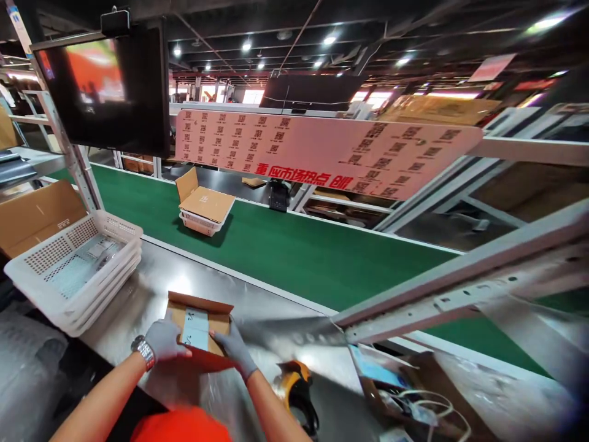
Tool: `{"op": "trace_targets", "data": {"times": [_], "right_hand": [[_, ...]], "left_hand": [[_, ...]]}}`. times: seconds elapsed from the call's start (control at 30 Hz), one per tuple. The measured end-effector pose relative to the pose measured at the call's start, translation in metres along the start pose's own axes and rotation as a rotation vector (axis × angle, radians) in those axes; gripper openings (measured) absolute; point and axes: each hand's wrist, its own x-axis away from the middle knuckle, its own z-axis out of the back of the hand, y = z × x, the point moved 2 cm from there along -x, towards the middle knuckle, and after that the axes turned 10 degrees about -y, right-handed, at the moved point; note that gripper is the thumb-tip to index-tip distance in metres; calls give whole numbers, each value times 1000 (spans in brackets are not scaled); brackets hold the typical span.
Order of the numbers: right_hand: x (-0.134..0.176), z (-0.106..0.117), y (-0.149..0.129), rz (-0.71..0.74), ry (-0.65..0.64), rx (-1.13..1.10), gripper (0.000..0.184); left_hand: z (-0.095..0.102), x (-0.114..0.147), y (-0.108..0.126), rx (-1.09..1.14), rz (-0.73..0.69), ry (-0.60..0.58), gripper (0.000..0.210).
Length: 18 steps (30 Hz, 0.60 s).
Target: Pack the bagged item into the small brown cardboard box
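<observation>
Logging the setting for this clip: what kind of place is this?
Probably a warehouse packing line: a green conveyor belt carries a boxed basket, white baskets are stacked beside a steel bench, and gloved hands work on a cardboard box.

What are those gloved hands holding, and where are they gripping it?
A small cardboard box on the metal table. The left hand grips its left side, the right hand its right near corner; both thumbs press on its top.
</observation>
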Motion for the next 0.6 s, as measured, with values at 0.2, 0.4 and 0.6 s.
{"op": "trace_targets", "data": {"times": [0.2, 0.4, 0.6], "right_hand": [[53, 32, -3, -198, 7, -47, 59], [43, 24, -23, -162, 73, -200, 58], [51, 38, 24, -46, 187, 13, 55]], "left_hand": [[4, -31, -5, 199, 209, 228, 129], [-30, -45, -21, 369, 189, 325, 162], [-48, -54, -39, 585, 185, 270, 133]]}}
